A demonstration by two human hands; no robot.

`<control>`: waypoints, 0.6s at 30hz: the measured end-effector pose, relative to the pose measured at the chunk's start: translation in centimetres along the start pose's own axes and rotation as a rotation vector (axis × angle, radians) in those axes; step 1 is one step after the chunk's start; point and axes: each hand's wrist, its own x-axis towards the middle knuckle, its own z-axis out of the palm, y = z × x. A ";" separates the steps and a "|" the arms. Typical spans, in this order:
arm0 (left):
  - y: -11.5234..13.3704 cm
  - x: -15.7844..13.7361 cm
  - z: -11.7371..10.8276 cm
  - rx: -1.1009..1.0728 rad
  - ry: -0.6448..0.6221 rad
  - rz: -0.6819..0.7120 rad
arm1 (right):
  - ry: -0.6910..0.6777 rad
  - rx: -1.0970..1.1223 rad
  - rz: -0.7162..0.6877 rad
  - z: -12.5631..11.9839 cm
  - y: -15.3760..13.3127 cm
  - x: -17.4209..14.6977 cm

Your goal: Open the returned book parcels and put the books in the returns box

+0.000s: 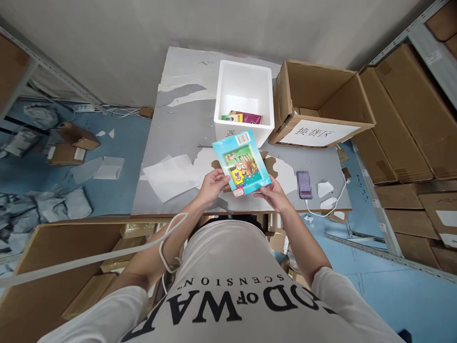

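A thin children's picture book [243, 164] with a light blue cover is held tilted above the table. It carries a barcode at the top, a cartoon picture in the middle and a red-edged sticker at its lower corner. My left hand [213, 185] grips its lower left edge, thumb and fingers closed. The lower right corner is pinched in my right hand [274, 194]. Just beyond the book stands a white foam box [244, 88], with a purple booklet [252, 118] and a green and yellow one [232, 117] inside.
A large open cardboard box [323, 95] with a handwritten label stands right of the foam box. White paper sheets [173, 176] lie on the grey table [189, 128]. A phone [304, 185] with a white cable lies at the right. Shelves with cartons [410, 114] flank the right side.
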 end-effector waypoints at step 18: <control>-1.4 -1.7 -2.9 0.084 -0.085 -0.260 | -0.094 -0.238 0.013 -4.0 -7.9 6.8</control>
